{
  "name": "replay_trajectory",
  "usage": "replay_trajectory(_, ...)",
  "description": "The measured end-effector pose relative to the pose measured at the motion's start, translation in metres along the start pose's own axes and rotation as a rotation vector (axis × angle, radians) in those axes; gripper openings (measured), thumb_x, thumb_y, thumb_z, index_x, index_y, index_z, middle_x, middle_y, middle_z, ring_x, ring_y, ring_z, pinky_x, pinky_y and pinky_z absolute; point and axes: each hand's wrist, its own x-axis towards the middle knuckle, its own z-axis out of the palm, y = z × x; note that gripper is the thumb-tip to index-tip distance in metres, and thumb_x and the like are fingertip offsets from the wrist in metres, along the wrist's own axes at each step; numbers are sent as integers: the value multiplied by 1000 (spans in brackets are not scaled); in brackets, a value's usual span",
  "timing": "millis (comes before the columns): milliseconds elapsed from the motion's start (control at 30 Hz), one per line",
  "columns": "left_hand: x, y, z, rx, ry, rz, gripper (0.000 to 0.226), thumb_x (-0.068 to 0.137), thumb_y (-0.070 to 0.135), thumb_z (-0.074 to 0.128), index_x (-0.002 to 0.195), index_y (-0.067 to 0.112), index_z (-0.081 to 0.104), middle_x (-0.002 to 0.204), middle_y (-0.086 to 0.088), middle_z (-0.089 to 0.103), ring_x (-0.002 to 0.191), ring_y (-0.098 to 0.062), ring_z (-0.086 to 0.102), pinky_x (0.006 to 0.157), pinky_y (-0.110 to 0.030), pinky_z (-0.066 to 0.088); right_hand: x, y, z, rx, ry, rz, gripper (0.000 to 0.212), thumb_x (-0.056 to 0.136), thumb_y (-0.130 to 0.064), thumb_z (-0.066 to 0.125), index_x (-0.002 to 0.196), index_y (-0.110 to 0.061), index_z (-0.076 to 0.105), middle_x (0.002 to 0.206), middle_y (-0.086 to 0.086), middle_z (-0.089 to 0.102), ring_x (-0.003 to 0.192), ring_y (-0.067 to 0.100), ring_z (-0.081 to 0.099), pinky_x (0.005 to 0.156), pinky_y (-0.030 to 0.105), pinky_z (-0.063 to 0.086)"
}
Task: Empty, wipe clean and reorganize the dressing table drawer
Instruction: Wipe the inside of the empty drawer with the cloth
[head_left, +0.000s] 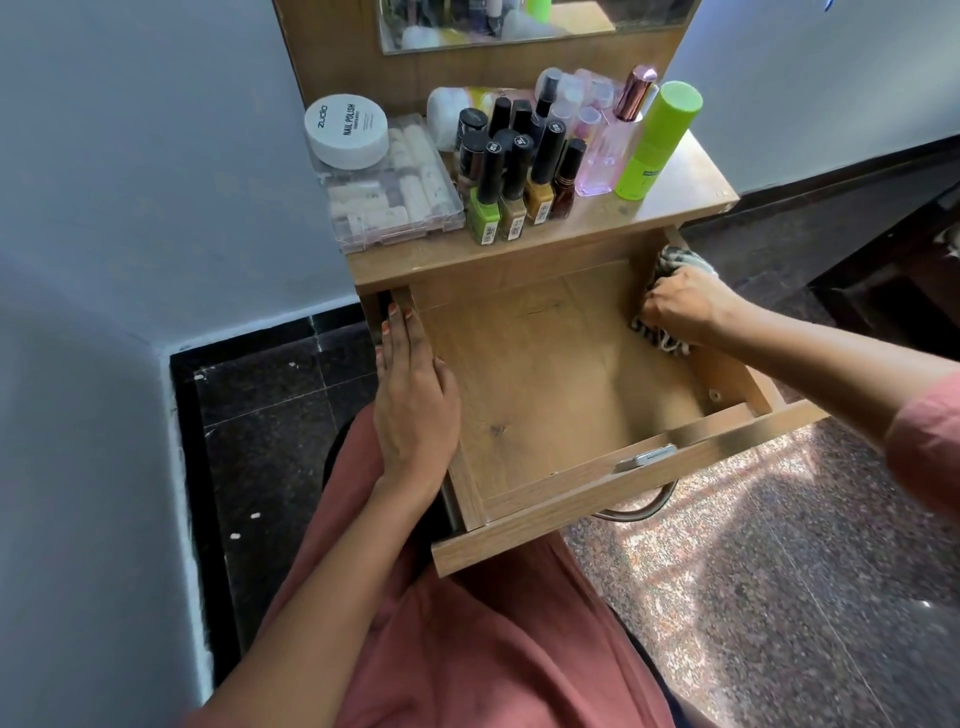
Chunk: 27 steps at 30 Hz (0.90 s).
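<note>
The wooden drawer (550, 374) is pulled out and holds nothing but the cloth. My left hand (413, 400) lies flat along the drawer's left wall, fingers together, holding nothing. My right hand (685, 306) is closed on a black-and-white patterned cloth (670, 262), pressing it against the inside of the drawer's right wall near the back corner. Part of the cloth sticks out above and below my fist.
On the tabletop (680, 187) stand several nail polish bottles (514, 182), a white round tub (347, 130) on a clear plastic box (395, 202), a pink perfume bottle (613, 140) and a green spray can (657, 140). A mirror (519, 23) hangs behind. The wall is to the left, a dark ledge to the right.
</note>
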Motion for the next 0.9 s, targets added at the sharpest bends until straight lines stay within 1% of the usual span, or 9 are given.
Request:
replay_trajectory(167, 0, 0, 2, -9, 7, -5, 51, 99, 17, 31, 146, 13, 12, 156, -4, 7, 143, -22, 10, 113, -45, 30, 22, -3, -17, 250, -14, 202, 26, 90, -10, 44, 99, 0, 66, 104, 18, 68, 100, 29, 63, 67, 23, 43)
replay_trajectory(233, 0, 0, 3, -17, 12, -7, 51, 99, 17, 31, 146, 13, 12, 156, -5, 7, 143, -22, 9, 113, -45, 29, 24, -6, -19, 336, 130, 222, 24, 87, -13, 50, 103, -5, 66, 104, 20, 68, 100, 32, 63, 73, 28, 47)
replay_trajectory(300, 0, -1, 4, -23, 22, -8, 51, 98, 16, 31, 146, 12, 13, 156, -5, 8, 143, -22, 10, 112, -45, 31, 22, -13, -19, 442, 252, 331, 28, 86, -9, 48, 111, -4, 59, 111, 24, 61, 105, 38, 58, 81, 42, 47)
replay_trajectory(433, -1, -2, 5, -22, 27, -2, 51, 98, 16, 31, 146, 11, 14, 156, -6, 9, 143, -22, 10, 114, -44, 28, 17, -37, -13, 753, 285, 562, 27, 86, -1, 43, 111, 6, 51, 118, 28, 52, 109, 43, 52, 87, 48, 43)
replay_trajectory(533, 0, -3, 4, -16, 29, 8, 51, 98, 16, 31, 146, 10, 14, 156, -6, 9, 143, -21, 9, 116, -41, 23, 11, -56, -8, 1100, 409, 783, 24, 87, -3, 43, 107, 6, 53, 115, 26, 56, 108, 40, 53, 91, 42, 42)
replay_trajectory(633, 0, -2, 4, -24, 26, 3, 51, 98, 16, 31, 146, 11, 14, 156, -5, 8, 143, -21, 9, 113, -44, 30, 15, -64, -3, 1553, 481, 1167, 29, 88, -4, 42, 113, 3, 57, 117, 19, 60, 111, 31, 56, 94, 32, 43)
replay_trajectory(733, -1, -2, 3, -36, 20, -5, 51, 98, 16, 31, 146, 13, 13, 156, -4, 8, 143, -21, 10, 109, -46, 35, 26, -71, -7, 2122, 642, 1433, 36, 90, -1, 39, 125, 0, 49, 125, 16, 56, 111, 31, 57, 95, 37, 48)
replay_trajectory(800, 0, -1, 3, -40, 14, 3, 51, 99, 16, 31, 146, 12, 13, 156, -4, 7, 143, -20, 8, 110, -45, 34, 33, -75, -16, 2244, 743, 1452, 41, 93, -1, 34, 133, -3, 41, 132, 14, 51, 116, 30, 54, 99, 37, 45)
replay_trajectory(900, 0, 0, 1, -58, 3, -1, 52, 99, 15, 31, 146, 13, 10, 156, -3, 5, 144, -18, 5, 113, -44, 30, 47, -75, -34, 2266, 840, 1310, 47, 93, 3, 30, 139, -9, 35, 137, 10, 48, 121, 27, 50, 103, 31, 41)
